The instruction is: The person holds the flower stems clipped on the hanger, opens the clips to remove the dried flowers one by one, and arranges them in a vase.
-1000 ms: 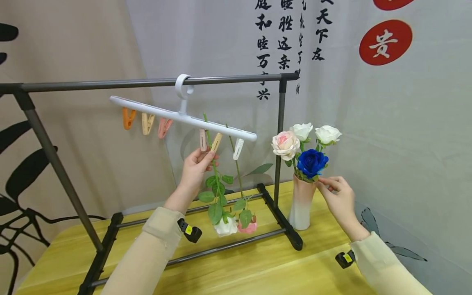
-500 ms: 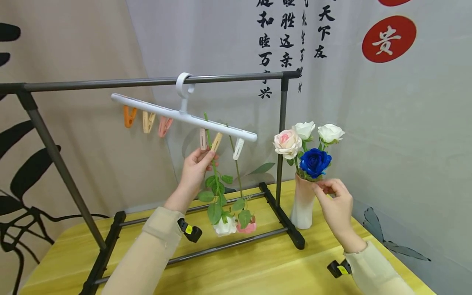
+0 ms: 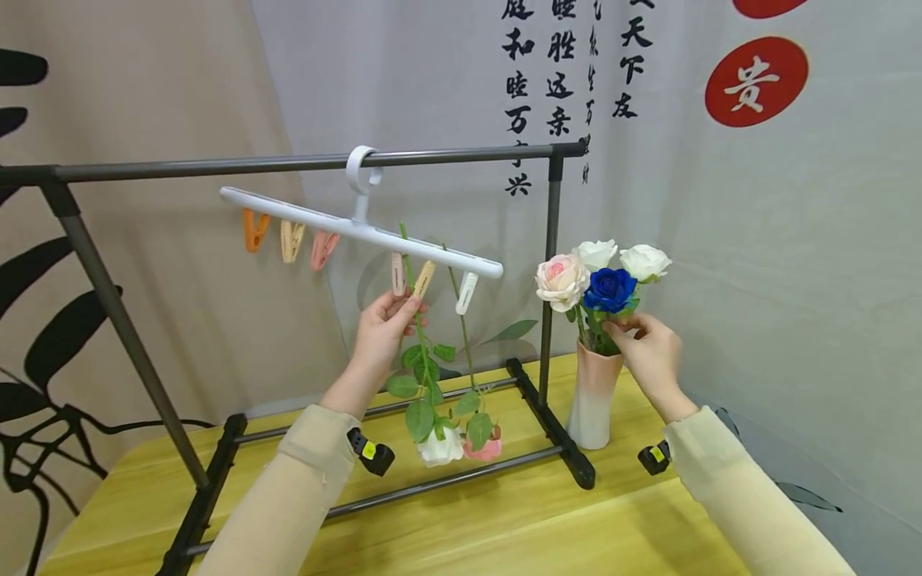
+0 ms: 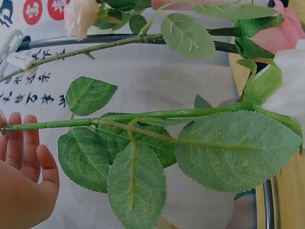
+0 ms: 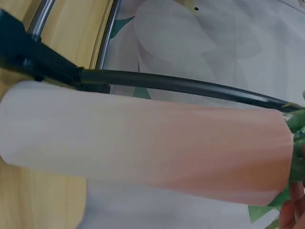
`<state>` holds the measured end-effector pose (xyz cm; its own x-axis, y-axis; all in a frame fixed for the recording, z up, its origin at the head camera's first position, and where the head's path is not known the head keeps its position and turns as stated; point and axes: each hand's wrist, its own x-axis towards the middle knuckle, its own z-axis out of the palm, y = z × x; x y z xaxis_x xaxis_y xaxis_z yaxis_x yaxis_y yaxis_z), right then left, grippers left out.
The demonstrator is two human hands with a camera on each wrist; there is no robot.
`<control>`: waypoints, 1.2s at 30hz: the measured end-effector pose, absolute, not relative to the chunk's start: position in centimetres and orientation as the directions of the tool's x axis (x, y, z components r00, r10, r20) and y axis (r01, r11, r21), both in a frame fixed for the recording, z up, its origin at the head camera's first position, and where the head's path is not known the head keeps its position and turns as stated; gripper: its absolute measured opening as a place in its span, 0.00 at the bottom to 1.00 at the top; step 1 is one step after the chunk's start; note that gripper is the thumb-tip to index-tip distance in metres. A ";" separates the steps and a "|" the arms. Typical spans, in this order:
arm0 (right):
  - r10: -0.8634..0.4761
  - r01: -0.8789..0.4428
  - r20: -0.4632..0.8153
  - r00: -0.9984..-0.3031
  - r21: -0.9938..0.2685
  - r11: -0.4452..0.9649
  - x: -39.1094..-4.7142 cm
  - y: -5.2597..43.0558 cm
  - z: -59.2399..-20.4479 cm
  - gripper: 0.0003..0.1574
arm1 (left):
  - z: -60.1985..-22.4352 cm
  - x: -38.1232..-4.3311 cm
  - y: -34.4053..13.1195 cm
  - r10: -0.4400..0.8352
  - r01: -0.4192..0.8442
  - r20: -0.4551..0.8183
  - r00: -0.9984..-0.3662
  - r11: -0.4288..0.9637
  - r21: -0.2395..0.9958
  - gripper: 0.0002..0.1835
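In the head view, my left hand (image 3: 385, 326) pinches the green stem of an upside-down white rose (image 3: 441, 445), just under the hanger's bar. My thumb is at the lower end of a yellow clothespin (image 3: 423, 279), beside a pale pink clothespin (image 3: 398, 274). A pink rose (image 3: 484, 448) hangs upside down nearby, its stem running up past a white clothespin (image 3: 466, 293). Over the mouth of a pink-and-white vase (image 3: 592, 400), my right hand (image 3: 651, 352) pinches the blue rose (image 3: 610, 290) below its bloom. In the right wrist view, only fingertips (image 5: 288, 215) show beside green leaves.
The white hanger (image 3: 360, 226) hangs from a dark metal rack (image 3: 461, 154) standing on the wooden table (image 3: 547, 520). Orange, cream and pink clothespins dangle from its left half. A pale pink rose (image 3: 562, 282) and two white roses stand in the vase.
My right hand has moved from the vase's rim up to below the blue bloom. The blue rose has risen slightly in the vase. My left hand has stayed at the hanger.
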<state>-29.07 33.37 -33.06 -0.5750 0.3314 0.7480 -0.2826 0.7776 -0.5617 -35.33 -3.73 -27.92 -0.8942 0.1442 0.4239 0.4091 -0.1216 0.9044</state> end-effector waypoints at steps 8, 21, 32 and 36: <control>0.322 -0.338 0.806 -0.497 -0.521 0.784 -28.9 33.2 -32.4 0.10 | -27.9 -35.3 -3.8 0.143 0.420 0.434 -0.890 -0.114 0.900 0.17; 0.469 -0.178 0.328 -0.820 -0.925 0.334 -27.5 36.9 -30.8 0.12 | -27.9 -35.2 -4.0 0.145 0.409 0.422 -0.895 -0.111 0.906 0.18; 0.412 -0.083 0.159 -0.897 -0.977 0.196 -29.6 37.0 -32.7 0.30 | -28.1 -34.9 -3.8 0.141 0.403 0.419 -0.897 -0.127 0.906 0.18; 0.377 -0.151 0.168 -0.911 -0.986 0.074 -29.3 37.0 -33.0 0.18 | -28.2 -35.0 -3.9 0.143 0.401 0.418 -0.897 -0.135 0.906 0.18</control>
<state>-29.32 37.00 -32.95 -0.9109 0.3770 0.1679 -0.1511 0.0740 -0.9858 -35.02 -3.91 -28.20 -0.8971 0.1427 0.4182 0.4009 -0.1349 0.9061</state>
